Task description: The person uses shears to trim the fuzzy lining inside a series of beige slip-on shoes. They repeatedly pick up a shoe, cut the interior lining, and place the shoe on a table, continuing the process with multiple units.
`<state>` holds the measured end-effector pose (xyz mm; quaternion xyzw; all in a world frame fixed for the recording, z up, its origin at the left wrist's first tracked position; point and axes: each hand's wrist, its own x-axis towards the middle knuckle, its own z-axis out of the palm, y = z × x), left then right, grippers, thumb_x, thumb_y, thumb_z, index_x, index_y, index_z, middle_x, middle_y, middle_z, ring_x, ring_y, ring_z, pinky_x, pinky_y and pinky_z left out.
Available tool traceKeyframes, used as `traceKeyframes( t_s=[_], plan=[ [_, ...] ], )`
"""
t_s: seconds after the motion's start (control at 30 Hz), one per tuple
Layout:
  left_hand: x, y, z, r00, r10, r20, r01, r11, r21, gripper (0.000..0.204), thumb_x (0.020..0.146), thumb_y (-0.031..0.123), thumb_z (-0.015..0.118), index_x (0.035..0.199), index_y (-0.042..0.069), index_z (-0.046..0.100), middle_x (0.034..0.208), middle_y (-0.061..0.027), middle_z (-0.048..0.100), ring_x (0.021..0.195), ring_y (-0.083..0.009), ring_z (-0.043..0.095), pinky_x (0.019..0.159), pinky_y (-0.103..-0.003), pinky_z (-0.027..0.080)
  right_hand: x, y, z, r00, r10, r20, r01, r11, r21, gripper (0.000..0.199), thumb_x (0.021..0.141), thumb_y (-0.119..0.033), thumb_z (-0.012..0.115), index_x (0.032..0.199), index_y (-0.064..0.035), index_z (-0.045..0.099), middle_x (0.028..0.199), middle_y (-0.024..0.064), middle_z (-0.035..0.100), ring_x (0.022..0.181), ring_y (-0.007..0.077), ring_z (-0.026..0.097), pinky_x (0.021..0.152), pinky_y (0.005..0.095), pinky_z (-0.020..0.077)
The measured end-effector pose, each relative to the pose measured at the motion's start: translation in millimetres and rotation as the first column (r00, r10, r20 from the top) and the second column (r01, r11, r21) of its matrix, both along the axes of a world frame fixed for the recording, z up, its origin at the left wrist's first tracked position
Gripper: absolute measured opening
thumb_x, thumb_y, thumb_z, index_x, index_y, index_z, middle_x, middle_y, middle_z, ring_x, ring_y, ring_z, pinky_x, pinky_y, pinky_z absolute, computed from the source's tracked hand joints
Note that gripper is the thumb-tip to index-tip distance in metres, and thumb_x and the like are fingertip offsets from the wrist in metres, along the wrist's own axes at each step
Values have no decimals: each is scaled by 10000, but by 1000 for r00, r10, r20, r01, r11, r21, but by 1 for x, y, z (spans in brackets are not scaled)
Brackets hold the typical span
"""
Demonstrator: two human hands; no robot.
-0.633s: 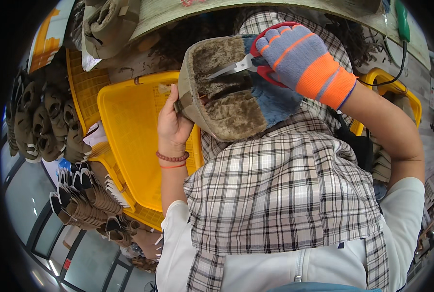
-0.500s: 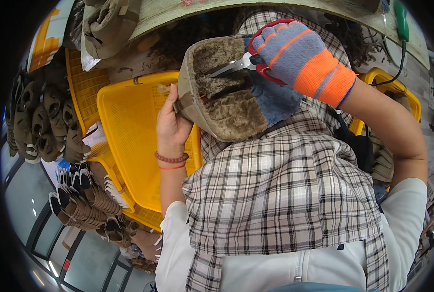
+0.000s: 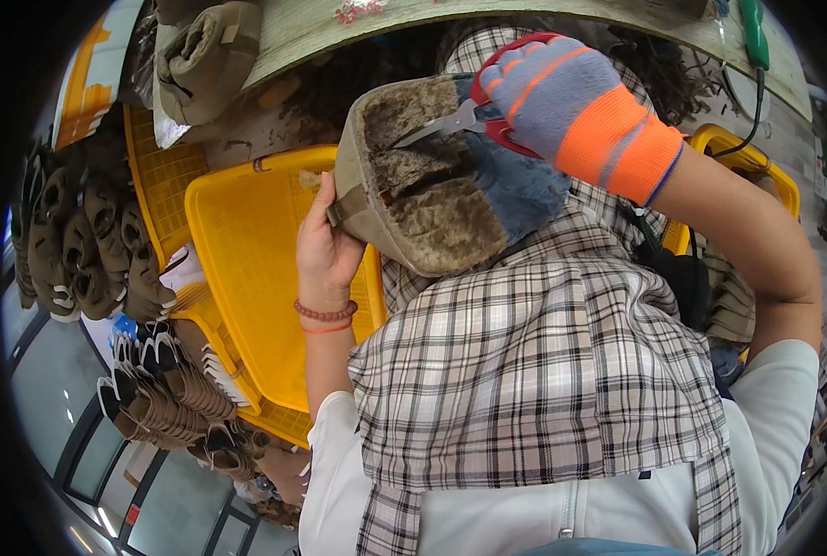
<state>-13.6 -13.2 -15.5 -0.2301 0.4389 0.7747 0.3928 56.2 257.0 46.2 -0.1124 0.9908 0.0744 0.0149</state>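
Head: scissors point(image 3: 461, 119) (red-handled) over fleece point(image 3: 455, 222)

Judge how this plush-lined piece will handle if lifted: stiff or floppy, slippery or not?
The plush-lined piece is probably springy, not limp: its rim stands open with the left hand on its outer side. The fuzzy lining should grip rather than slide. It may tip if lifted there alone, since the hand holds one end, away from the blue part.
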Motion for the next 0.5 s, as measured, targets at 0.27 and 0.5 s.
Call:
traceKeyframes(
  t_s=[0.27,0.5],
  plan=[
    [3,2,8,999,-33,25,32,998,46,341,955,318,463,1046,8,573,877,-121,613,917,-290,591,888,-448,463,10,7,-5,995,-24,-102,11,992,-125,350,752,-356,684,957,-84,603,827,70,607,768,219,597,690,317,474],
    [3,1,7,994,-104,39,103,994,23,312,940,314,494,982,14,565,821,-109,585,882,-298,565,875,-434,447,23,4,-20,996,-79,-47,67,974,-215,270,763,-376,647,838,-116,644,719,39,625,699,199,625,611,303,487]
  ],
)
